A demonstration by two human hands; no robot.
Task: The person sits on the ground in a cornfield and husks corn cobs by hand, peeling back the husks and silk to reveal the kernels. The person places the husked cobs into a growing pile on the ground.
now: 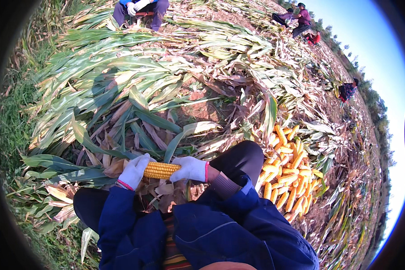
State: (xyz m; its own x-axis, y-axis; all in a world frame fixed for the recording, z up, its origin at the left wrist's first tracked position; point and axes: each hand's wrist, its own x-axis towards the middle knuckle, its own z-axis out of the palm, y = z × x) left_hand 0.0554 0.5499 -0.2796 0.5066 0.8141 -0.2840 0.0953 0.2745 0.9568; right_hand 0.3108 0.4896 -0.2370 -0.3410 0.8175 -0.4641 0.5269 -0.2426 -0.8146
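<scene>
Between my two white-gloved hands lies a husked ear of yellow corn (161, 170), held crosswise over my lap. My left hand (135, 171) grips its left end, where a dry brown husk (115, 168) shows just beyond the fingers. Around the right end my right hand (190, 168) is closed, its pink cuff edge at the wrist. The middle rows of kernels are bare and visible; both ends of the ear are covered by the gloves. Cut corn stalks with long green leaves (152, 119) lie right in front of my hands.
A heap of husked yellow ears (290, 175) lies on the ground to my right, beside my knee (246, 157). Flattened stalks (121, 64) spread ahead. A person in white gloves (140, 8) sits at the top. Other people (302, 18) are farther off, upper right. Green grass (17, 111) borders the left.
</scene>
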